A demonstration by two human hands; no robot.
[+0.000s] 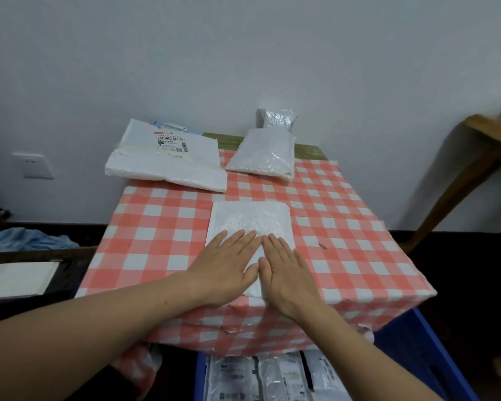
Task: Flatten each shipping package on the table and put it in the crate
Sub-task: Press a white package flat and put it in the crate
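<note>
A white bubble mailer (250,219) lies flat near the front edge of the table with the red-checked cloth (344,215). My left hand (226,269) and my right hand (288,274) press side by side on its near half, fingers straight and spread. A large white mailer with a shipping label (168,160) lies at the back left. A smaller white padded mailer (262,156) lies at the back middle, with a silvery bubble package (279,118) leaning on the wall behind it. The blue crate (422,354) stands on the floor below the front edge, with several flat packages inside.
A wooden bench or table (486,151) stands at the right. At the left, a dark low surface holds a white flat item (18,279) and blue fabric (26,238). A small dark speck (322,246) lies on the cloth right of my hands.
</note>
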